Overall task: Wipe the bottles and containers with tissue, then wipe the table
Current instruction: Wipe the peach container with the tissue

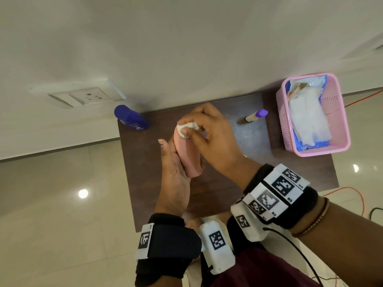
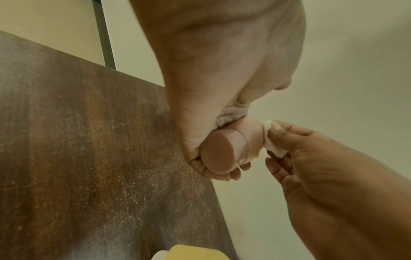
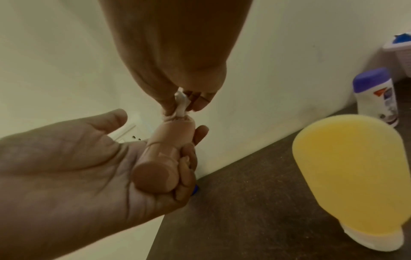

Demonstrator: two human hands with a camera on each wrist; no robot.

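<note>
My left hand (image 1: 176,162) grips a pink bottle (image 1: 186,154) above the middle of the dark wooden table (image 1: 217,183), cap end towards me. My right hand (image 1: 199,129) pinches a wad of white tissue (image 1: 187,127) and presses it on the bottle's far end. In the left wrist view the round pink cap (image 2: 224,151) sits in my curled fingers, with the tissue (image 2: 270,139) against the bottle's side. The right wrist view shows the tissue (image 3: 181,103) pinched at the top of the bottle (image 3: 164,158).
A blue bottle (image 1: 130,119) stands at the table's back left corner by the wall. A white bottle with a purple cap (image 1: 255,116) stands back right, next to a pink basket (image 1: 339,112) holding tissues. A yellow bottle (image 3: 349,176) stands cap down near my right wrist.
</note>
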